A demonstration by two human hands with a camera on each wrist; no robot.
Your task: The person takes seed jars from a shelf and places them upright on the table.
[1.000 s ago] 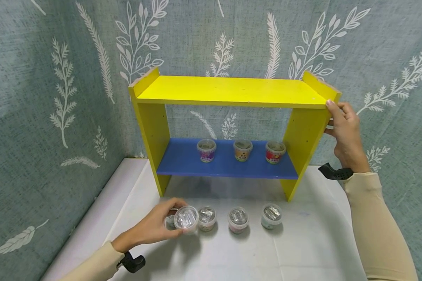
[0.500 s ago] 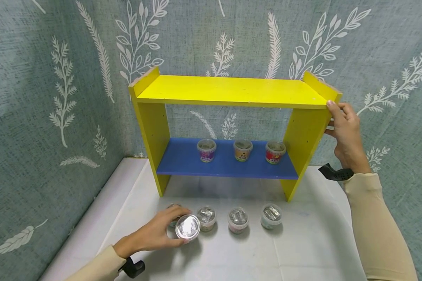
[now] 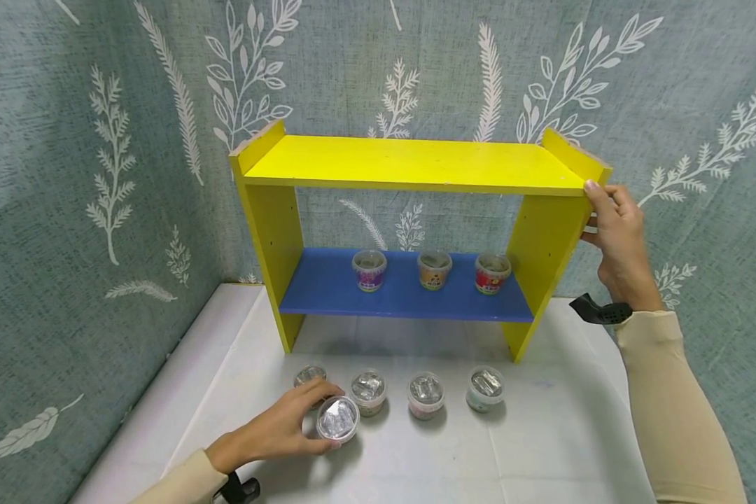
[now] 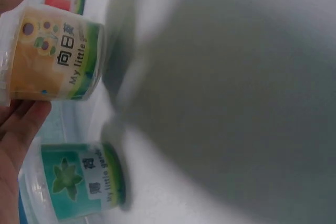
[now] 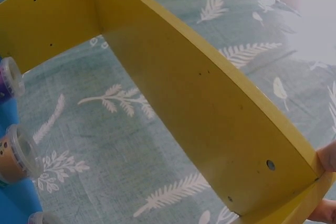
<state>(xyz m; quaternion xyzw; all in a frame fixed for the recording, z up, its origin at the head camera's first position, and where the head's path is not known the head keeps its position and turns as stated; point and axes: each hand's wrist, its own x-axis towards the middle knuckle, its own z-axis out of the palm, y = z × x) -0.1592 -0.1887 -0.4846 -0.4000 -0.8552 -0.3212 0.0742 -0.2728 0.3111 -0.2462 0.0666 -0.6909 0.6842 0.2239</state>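
Observation:
My left hand (image 3: pixel 283 427) holds a small clear-lidded cup (image 3: pixel 338 418) between thumb and fingers, in front of a row of similar cups. Its label is orange with sunflowers in the left wrist view, where a teal-labelled cup (image 4: pixel 79 182) stands beside it. Whether the held cup touches the tabletop, I cannot tell. Behind the left fingers sits another foil-topped cup (image 3: pixel 310 376), partly covered. At the upper right corner of a yellow shelf unit (image 3: pixel 409 164), my right hand (image 3: pixel 621 234) grips the side panel, thumb on the front edge.
On the blue shelf board (image 3: pixel 327 297) stand a purple cup (image 3: pixel 369 271), an orange cup (image 3: pixel 434 271) and a red cup (image 3: pixel 493 274). Along the white tabletop (image 3: pixel 428 469) are more cups: one at left (image 3: pixel 368 393), a pink one (image 3: pixel 425 397) and a teal one (image 3: pixel 485 389).
My left hand has drawn the held cup a little toward me, uncovering the cup behind it. The right hand keeps its grip on the shelf unit.

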